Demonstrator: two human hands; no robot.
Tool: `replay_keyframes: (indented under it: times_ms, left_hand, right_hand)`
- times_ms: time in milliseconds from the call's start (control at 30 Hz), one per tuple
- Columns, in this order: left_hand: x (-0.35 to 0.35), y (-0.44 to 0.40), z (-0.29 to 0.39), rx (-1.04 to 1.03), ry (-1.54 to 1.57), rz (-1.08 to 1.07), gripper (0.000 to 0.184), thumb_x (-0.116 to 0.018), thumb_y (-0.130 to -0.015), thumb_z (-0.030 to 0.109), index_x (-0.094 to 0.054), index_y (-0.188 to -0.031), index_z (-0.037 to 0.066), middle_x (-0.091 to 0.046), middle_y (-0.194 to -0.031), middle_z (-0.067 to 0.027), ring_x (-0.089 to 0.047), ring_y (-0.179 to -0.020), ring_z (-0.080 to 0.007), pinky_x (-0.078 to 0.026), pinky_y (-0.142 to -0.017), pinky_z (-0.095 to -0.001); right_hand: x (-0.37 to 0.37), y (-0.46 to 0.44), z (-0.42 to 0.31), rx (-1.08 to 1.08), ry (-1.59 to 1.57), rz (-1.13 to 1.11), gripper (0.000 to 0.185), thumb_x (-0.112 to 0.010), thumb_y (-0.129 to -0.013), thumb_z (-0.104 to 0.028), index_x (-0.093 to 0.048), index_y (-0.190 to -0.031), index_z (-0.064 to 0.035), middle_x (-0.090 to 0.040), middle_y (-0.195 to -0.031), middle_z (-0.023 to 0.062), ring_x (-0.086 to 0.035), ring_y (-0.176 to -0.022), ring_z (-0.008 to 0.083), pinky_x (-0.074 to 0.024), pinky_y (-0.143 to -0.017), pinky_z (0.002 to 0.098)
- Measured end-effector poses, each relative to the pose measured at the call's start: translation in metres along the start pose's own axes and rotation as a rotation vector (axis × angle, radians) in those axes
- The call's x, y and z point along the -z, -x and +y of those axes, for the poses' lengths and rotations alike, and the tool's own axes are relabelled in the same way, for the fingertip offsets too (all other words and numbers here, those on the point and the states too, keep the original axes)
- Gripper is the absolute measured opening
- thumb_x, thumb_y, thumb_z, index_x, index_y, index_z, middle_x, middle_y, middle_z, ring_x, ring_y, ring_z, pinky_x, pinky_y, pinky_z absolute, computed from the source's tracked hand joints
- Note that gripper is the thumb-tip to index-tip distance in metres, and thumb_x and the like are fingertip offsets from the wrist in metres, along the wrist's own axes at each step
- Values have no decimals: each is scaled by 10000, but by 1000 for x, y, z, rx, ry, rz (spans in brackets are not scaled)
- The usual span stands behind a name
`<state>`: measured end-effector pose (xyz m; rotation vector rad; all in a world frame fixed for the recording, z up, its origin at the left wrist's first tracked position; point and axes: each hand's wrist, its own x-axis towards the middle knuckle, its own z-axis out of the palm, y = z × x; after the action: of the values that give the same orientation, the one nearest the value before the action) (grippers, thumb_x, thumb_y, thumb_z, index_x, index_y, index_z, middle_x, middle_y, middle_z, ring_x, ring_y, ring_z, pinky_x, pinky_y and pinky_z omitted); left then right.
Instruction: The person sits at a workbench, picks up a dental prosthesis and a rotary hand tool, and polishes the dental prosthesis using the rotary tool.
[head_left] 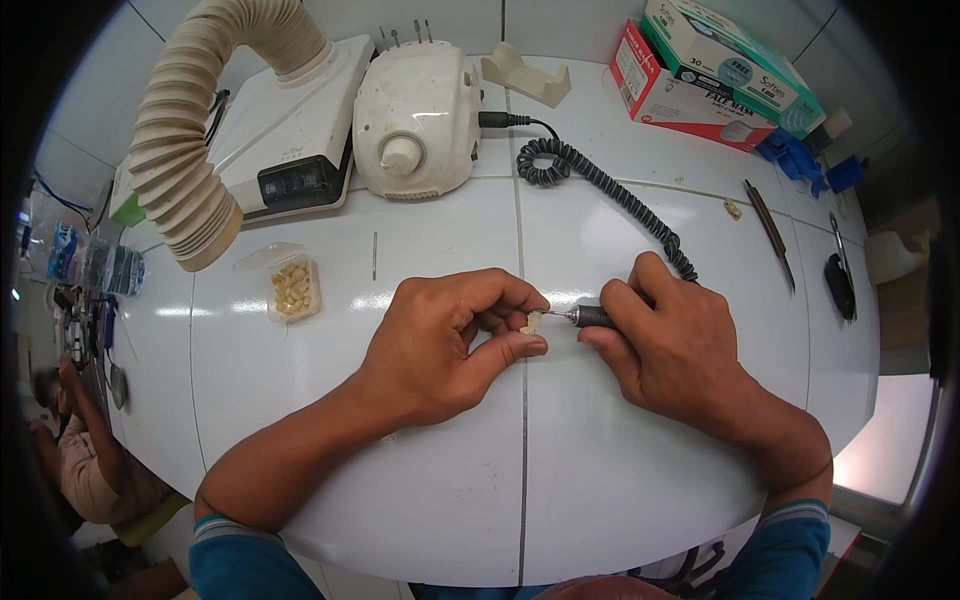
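My left hand (450,345) pinches a small cream-coloured piece that looks like a dental crown (532,323) between thumb and fingertips. My right hand (675,345) is wrapped round a dark rotary handpiece (592,317), its thin metal bit pointing left at the piece. The bit's tip meets or nearly meets the crown; contact is too small to tell. A coiled black cord (625,205) runs from behind the right hand to the white control unit (415,125) with a round knob. Left of my left hand, a clear plastic box (318,290) holds several yellowish tooth-like pieces.
A ribbed hose (180,150) arches over a white box-shaped machine (290,150) at back left. A thin metal bit (375,256) lies on the white table (430,520). Face mask boxes (700,85), a pen-like tool (769,235) and a dark-handled tool (840,285) are right. Another person (95,455) sits far left.
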<state>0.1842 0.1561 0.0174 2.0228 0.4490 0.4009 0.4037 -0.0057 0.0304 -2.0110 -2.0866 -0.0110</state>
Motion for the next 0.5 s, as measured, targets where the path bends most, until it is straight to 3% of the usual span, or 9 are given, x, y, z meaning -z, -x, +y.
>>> replay_keyframes:
  times_ms: [500]
  left_hand:
    - [-1, 0, -1, -20, 7, 5, 261, -859, -939, 47, -790, -1183, -13, -729, -865, -25, -617, -717, -56, -453, -608, -241]
  right_hand:
    - [0, 0, 1, 14, -1, -2, 356, -816, -1015, -422, -674, -1020, -96, -515, -920, 73, -573, -606, 219, -479, -522, 399]
